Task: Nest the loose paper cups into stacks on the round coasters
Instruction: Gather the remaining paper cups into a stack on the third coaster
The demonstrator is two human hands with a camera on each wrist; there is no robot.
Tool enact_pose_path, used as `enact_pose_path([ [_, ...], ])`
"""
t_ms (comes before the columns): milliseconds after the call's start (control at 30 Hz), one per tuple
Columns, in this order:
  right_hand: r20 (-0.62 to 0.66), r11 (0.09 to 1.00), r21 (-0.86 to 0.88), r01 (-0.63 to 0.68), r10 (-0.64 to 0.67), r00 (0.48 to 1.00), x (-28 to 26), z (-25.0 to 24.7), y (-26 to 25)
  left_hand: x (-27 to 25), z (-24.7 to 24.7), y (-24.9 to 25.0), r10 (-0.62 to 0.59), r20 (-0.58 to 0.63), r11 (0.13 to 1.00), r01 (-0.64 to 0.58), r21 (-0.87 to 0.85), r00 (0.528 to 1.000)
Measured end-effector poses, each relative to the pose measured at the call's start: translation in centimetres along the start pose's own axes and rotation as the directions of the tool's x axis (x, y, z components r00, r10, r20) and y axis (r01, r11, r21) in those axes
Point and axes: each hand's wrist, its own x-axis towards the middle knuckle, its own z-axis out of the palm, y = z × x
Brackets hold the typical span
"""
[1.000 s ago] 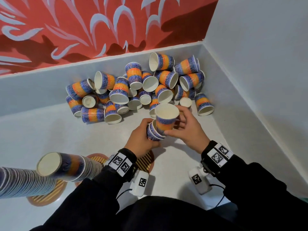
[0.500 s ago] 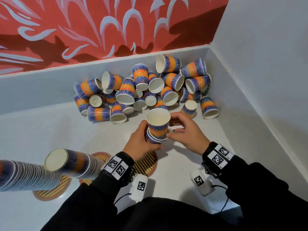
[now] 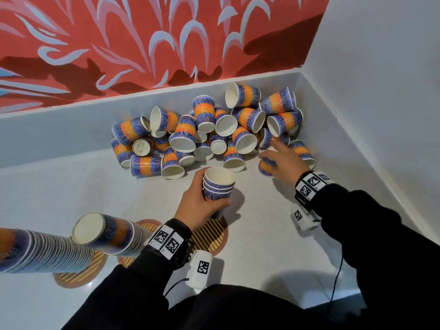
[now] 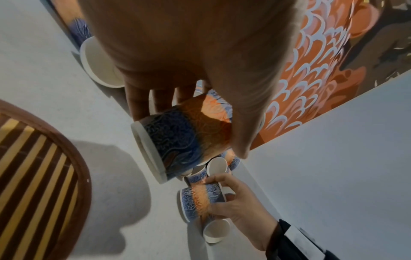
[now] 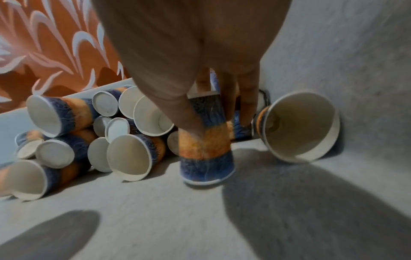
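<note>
My left hand (image 3: 202, 206) grips a short stack of nested cups (image 3: 217, 185), blue and orange, held mouth up above the striped round coaster (image 3: 212, 236). In the left wrist view its fingers (image 4: 142, 102) and thumb wrap the bottom cup (image 4: 180, 140). My right hand (image 3: 283, 160) reaches into the right end of the loose cup pile (image 3: 207, 134) and pinches an upside-down cup (image 3: 265, 166) between thumb and fingers. The right wrist view shows that cup (image 5: 206, 151) mouth down on the floor.
Two tall cup stacks (image 3: 47, 251) (image 3: 107, 234) rise on coasters at the lower left. The pile lies in a corner between the red patterned wall (image 3: 142, 44) and the grey right wall (image 3: 381, 91). One loose cup (image 5: 298, 126) lies against the right wall.
My right hand let go of the cup it nested onto the left hand's stack and moved right and back to the pile, taking hold of an upside-down cup. The left hand kept the stack.
</note>
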Motion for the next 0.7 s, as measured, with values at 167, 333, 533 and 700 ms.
enact_pose_path([
  [167,0.086,0.945,0.307,-0.115,0.093,0.992,-1.4,-2.1,-0.7,-0.1,-0.6,0.6,0.015,-0.085,0.999,-0.019,-0.045,0.996],
  [333,0.177,0.508,0.825,-0.250,0.187,0.966,-5.5,-0.7,-3.1,0.4,-1.5,2.9,0.108,-0.251,0.982,-0.143,-0.125,0.962],
  [533,0.250,0.201,0.943,-0.266,0.102,0.963,-8.1,0.8,-5.6,0.5,-1.5,6.1,0.260,-0.342,0.918,-0.341,-0.204,0.903],
  [700,0.250,0.097,0.962,-0.256,0.065,0.966,-8.4,1.1,-7.0,0.2,-1.1,6.4,0.216,-0.351,0.898,-0.326,-0.294,0.911],
])
